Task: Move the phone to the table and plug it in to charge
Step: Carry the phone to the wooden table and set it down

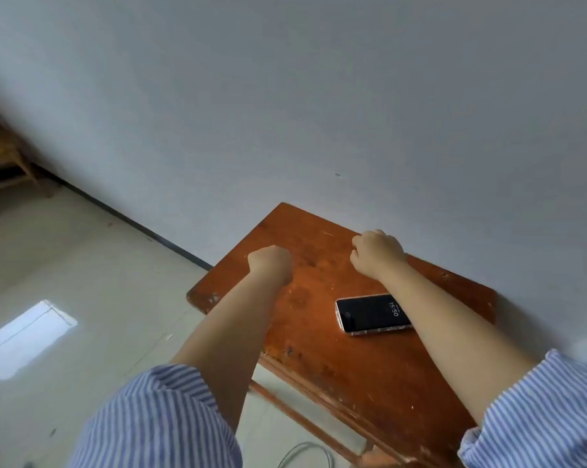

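A phone (369, 314) lies flat, screen up and lit with a clock, on the worn reddish wooden table (319, 332); my right forearm covers its right end. My left hand (271, 263) is a closed fist above the table's left part, holding nothing that I can see. My right hand (377, 253) is also a fist, near the table's far edge by the wall, beyond the phone. No cable is attached to the visible part of the phone.
A thin grey cable (305, 452) loops on the tiled floor under the table's near side. The white wall (319, 96) stands directly behind the table. A wooden chair or shelf (1, 157) sits at the far left.
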The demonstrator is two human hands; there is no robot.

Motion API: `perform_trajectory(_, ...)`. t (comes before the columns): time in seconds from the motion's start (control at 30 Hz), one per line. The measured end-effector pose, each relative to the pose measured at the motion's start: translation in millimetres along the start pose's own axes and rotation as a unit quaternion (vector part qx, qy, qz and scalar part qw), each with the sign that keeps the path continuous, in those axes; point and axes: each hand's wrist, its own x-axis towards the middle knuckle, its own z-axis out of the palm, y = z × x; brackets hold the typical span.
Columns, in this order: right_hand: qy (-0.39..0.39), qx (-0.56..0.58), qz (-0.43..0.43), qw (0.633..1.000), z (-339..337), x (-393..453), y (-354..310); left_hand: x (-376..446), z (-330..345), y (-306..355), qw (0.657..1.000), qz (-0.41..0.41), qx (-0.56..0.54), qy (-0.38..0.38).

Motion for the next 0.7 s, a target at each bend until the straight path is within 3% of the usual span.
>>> perform_trajectory(0.1,-0.043,-0.01,-0.025,0.999,22,4,18,9,25,3,0.999,0.003,-0.022,-0.031)
perform_trajectory(0.37,-0.273,-0.023,-0.123,0.954,104,-12,75,7,111,19,0.992,-0.008,-0.122,-0.042)
perform_trajectory(0.7,-0.25,-0.014,-0.196,0.948,132,-9,92,-22,160,27,0.988,-0.057,-0.129,-0.061)
